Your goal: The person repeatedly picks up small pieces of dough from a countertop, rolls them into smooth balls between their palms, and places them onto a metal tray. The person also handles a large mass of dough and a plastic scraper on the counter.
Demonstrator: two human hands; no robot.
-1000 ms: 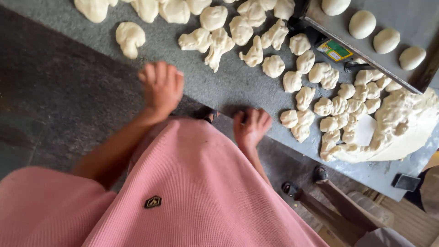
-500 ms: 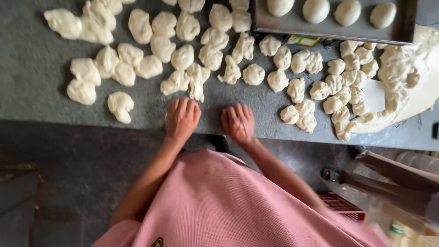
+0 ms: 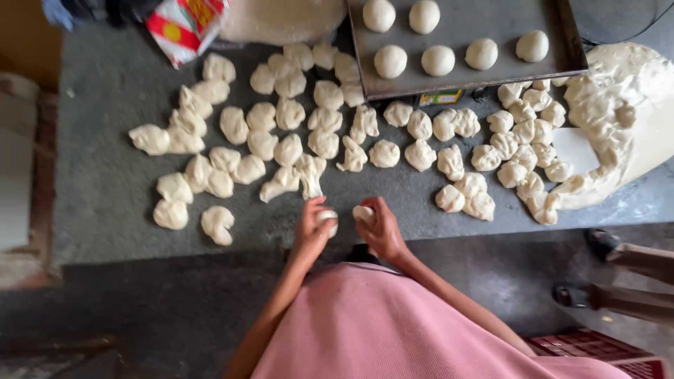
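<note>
Dough pieces: two small ones sit at the near edge of the grey tabletop (image 3: 105, 203), one under each hand. The left hand (image 3: 314, 230) cups its dough piece (image 3: 327, 217), grip curled around it; the right hand (image 3: 379, 228) cups the other piece (image 3: 363, 213) the same way, palms arched over them as if to round them against the stone. Farther off lie many rough torn lumps (image 3: 281, 151). Far right, a metal tray (image 3: 569, 60) holds smooth balls (image 3: 438, 60), and a big dough mass (image 3: 625, 119) spreads at the right edge.
</note>
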